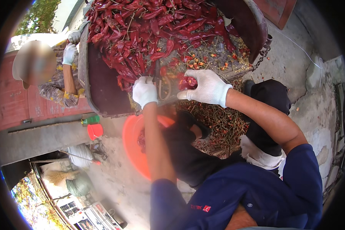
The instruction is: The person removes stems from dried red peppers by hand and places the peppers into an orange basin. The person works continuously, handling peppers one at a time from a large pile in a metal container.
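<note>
In a white glove, my right hand (208, 87) grips a few red dried chillies (187, 82), their open ends towards the left. My left hand (145, 91), gloved too, is curled at the near edge of the chilli heap. Between the hands, at the trough's rim, is a loop-shaped handle (165, 89), apparently of scissors. It lies close beside my left fingers; whether they hold it or a chilli is hidden. Beyond both hands, a large heap of red chillies (149, 31) fills much of a metal cart body (106, 86). Yellow seeds and cut bits (218, 61) litter its floor.
A large orange basin (132, 143) with chillies stands below my left forearm. Stems and scraps (218, 123) cover the ground by my legs. Another person's gloved hand (70, 53) is at the cart's left side. A chain (263, 56) hangs at its right corner. A small red bucket (95, 131) stands left.
</note>
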Demonstrator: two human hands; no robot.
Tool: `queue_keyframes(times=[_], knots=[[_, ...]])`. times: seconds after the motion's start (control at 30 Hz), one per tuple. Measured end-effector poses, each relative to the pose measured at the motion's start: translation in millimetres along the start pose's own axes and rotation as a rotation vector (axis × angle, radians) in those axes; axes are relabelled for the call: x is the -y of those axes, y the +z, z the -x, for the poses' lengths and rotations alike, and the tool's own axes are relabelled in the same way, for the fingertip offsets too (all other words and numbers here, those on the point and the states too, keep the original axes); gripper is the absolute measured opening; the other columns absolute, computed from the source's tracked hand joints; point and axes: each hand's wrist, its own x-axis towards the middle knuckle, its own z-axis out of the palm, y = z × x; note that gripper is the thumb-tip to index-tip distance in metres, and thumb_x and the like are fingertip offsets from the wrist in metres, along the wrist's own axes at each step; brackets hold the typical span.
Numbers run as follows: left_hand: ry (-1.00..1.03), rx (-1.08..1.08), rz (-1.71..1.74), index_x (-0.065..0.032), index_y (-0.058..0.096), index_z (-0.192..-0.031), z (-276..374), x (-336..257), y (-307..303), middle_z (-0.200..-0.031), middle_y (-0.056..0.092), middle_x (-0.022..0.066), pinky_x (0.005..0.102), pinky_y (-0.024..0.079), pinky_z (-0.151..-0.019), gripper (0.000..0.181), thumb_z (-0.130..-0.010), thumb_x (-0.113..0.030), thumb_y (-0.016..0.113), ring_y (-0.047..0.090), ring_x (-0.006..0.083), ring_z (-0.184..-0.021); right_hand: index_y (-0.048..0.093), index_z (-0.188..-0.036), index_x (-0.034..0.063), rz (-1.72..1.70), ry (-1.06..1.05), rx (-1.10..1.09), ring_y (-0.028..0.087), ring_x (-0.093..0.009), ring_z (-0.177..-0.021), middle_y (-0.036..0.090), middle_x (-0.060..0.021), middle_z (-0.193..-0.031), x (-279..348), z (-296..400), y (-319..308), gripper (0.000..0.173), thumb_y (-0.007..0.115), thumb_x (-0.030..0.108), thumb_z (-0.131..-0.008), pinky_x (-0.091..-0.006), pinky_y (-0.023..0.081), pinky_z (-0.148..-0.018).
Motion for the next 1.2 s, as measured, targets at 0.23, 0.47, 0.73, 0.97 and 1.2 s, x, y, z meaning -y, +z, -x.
queue_keyframes(times=[0.23, 0.47, 0.73, 0.97, 1.2], knots=[[0.162, -0.073, 0.323, -0.0058, 0.073, -0.096, 48.7, -17.8, -58.1, -0.091, 0.071, 0.0132, 0.0356, 0.053, -0.075, 0.016, -0.087, -0.019, 0.071, 0.069, 0.0278, -0.082, 0.061, -0.124, 0.0175, 0.219, -0.403, -0.316, 0.068, -0.03, -0.077, 0.068, -0.0083, -0.083, -5.9, 3.2, 15.2, 0.046, 0.074, 0.024, -0.08, -0.0418, 0.055, -0.068], [0.276, -0.074, 0.64, 0.0018, 0.071, -0.096, 84.9, -48.6, -92.9, -0.086, 0.07, 0.0072, 0.0291, 0.053, -0.07, 0.01, -0.088, -0.002, 0.067, 0.066, 0.0164, -0.073, 0.062, -0.125, 0.0184, 0.145, -0.336, -0.13, 0.067, -0.03, -0.092, 0.067, -0.0118, -0.098, -3.0, 5.1, 8.4, 0.047, 0.072, 0.038, -0.083, -0.042, 0.053, -0.081], [-0.223, 0.153, 1.21, 0.0035, 0.069, -0.099, 94.7, -69.7, -102.2, -0.085, 0.069, 0.0071, 0.025, 0.051, -0.061, 0.012, -0.091, -0.004, 0.067, 0.062, 0.011, -0.067, 0.067, -0.115, 0.0112, -0.132, -0.421, -0.153, 0.065, -0.031, -0.097, 0.068, -0.0127, -0.101, -10.9, 4.4, 8.8, 0.039, 0.075, 0.032, -0.082, -0.0386, 0.05, -0.087], [-0.236, 0.096, 1.524, 0.0012, 0.065, -0.099, 94.9, -76.2, -83.3, -0.088, 0.068, 0.0064, 0.0212, 0.046, -0.058, 0.012, -0.093, -0.01, 0.065, 0.059, 0.0088, -0.064, 0.069, -0.107, 0.0066, -0.442, -0.006, 0.19, 0.065, -0.014, -0.076, 0.07, -0.0105, -0.082, -6.9, 5.0, 2.7, 0.028, 0.076, 0.023, -0.086, -0.0306, 0.051, -0.073], [-0.29, 0.23, 1.646, -0.0035, 0.062, -0.093, 85.5, -88.7, -64.6, -0.078, 0.061, 0.0011, 0.0198, 0.038, -0.05, 0.017, -0.099, -0.019, 0.06, 0.046, 0.0046, -0.057, 0.064, -0.094, 0.0095, 0.08, -0.366, -0.076, 0.067, -0.026, -0.076, 0.067, -0.0096, -0.084, -8.3, 16.2, -4.4, 0.016, 0.069, 0.016, -0.081, -0.0381, 0.051, -0.068]])
